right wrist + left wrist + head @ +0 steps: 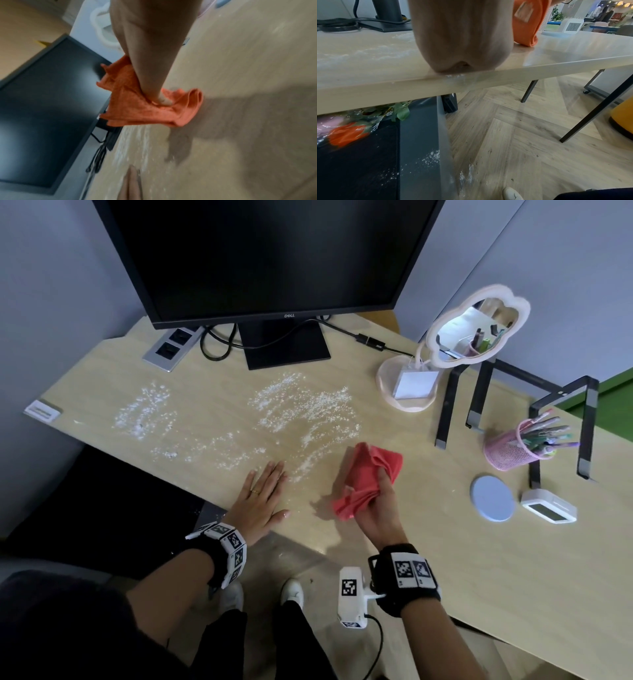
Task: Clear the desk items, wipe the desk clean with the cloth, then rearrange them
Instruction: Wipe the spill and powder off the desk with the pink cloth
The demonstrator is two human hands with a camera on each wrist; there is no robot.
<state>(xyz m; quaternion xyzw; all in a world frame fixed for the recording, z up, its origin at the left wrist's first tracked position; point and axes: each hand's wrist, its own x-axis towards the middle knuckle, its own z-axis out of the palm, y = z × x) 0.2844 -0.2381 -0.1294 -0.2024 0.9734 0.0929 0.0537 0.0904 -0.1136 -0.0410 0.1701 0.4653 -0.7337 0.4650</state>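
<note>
My right hand [376,501] grips a crumpled red-orange cloth [363,477] just above the wooden desk [445,542], near its front edge. In the right wrist view my fingers [161,98] curl into the cloth [137,108]. My left hand [262,498] lies flat, fingers straight, on the desk edge left of the cloth. White powder [301,405] is smeared across the desk in front of the monitor [267,258] and to the left. In the left wrist view the palm [462,40] presses the desk, with the cloth [527,23] to its right.
At the right stand a cloud-shaped mirror [476,330], a black laptop stand [513,405], a pink pen holder [513,446], a round blue coaster [493,496] and a small white clock [548,510]. A power strip [171,345] and cables lie behind. Powder has fallen on the floor [467,175].
</note>
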